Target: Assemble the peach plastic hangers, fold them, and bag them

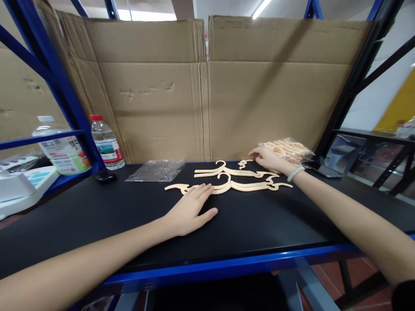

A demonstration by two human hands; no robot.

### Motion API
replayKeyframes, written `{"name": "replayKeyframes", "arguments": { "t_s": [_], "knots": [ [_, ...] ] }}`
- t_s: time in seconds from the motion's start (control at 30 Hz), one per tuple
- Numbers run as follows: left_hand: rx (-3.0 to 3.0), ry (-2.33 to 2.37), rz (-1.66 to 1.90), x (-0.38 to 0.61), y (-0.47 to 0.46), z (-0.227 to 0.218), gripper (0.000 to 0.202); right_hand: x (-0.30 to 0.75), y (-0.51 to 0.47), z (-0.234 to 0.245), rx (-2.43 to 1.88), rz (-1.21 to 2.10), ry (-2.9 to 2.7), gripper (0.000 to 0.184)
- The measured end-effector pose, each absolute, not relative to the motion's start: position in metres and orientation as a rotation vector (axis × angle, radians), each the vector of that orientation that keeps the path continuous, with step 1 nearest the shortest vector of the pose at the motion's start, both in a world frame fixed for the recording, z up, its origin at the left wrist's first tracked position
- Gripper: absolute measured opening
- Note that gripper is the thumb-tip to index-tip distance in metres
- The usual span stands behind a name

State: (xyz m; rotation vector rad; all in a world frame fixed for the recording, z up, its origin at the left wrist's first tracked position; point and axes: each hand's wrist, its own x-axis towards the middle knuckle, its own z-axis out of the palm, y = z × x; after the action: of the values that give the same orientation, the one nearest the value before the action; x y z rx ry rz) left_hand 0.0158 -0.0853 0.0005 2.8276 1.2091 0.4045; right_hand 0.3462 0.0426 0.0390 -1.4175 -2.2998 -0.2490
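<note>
A cream plastic folding hanger lies on the black tabletop with its hook pointing away from me. My left hand rests flat across its left arm, fingers stretched out and thumb apart. Just behind it lies a second hanger of the same kind, its left end plain and its right end curled. Farther back, my right hand bends its fingers down at the end of a small curled cream hanger piece. The fingertips' grip is partly hidden. Beside that hand sits a clear bag of cream hanger pieces.
A flat clear plastic bag lies at the back left. Left of it are a black mouse-like object, a red-capped water bottle and a larger bottle. A phone lies back right. Cardboard walls the back.
</note>
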Motion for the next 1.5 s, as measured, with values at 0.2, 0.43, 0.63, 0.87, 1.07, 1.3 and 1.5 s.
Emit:
{"name": "replayKeyframes", "arguments": {
  "t_s": [0.2, 0.43, 0.63, 0.87, 1.07, 1.3, 1.5],
  "knots": [
    [2.841, 1.090, 0.497, 0.014, -0.089, 0.004, 0.053, 0.326, 0.081, 0.025, -1.420, -0.291, -2.579, 0.035],
    [2.833, 0.920, 0.633, 0.015, -0.090, 0.004, 0.046, 0.318, 0.103, 0.012, -1.416, -0.394, -2.705, 0.041],
    [2.810, 0.938, 0.654, 0.015, -0.092, 0.005, 0.044, 0.318, 0.103, 0.015, -1.449, -0.446, -2.661, 0.025],
    [2.736, 0.918, 0.725, 0.015, -0.094, 0.005, 0.042, 0.327, 0.079, 0.044, -1.406, -0.509, -2.423, 0.021],
    [2.225, 0.810, 0.952, 0.023, -0.098, 0.002, 0.034, 0.311, 0.017, 0.070, -1.208, -0.141, -2.020, 0.016],
    [1.719, 0.725, 0.951, 0.031, -0.099, 0.004, 0.046, 0.245, -0.065, 0.049, -0.898, 1.076, -1.909, 0.025],
    [1.604, 0.810, 0.995, 0.029, -0.097, 0.008, 0.027, 0.221, -0.078, 0.024, -0.826, 1.310, -2.036, 0.026]
  ]
}}
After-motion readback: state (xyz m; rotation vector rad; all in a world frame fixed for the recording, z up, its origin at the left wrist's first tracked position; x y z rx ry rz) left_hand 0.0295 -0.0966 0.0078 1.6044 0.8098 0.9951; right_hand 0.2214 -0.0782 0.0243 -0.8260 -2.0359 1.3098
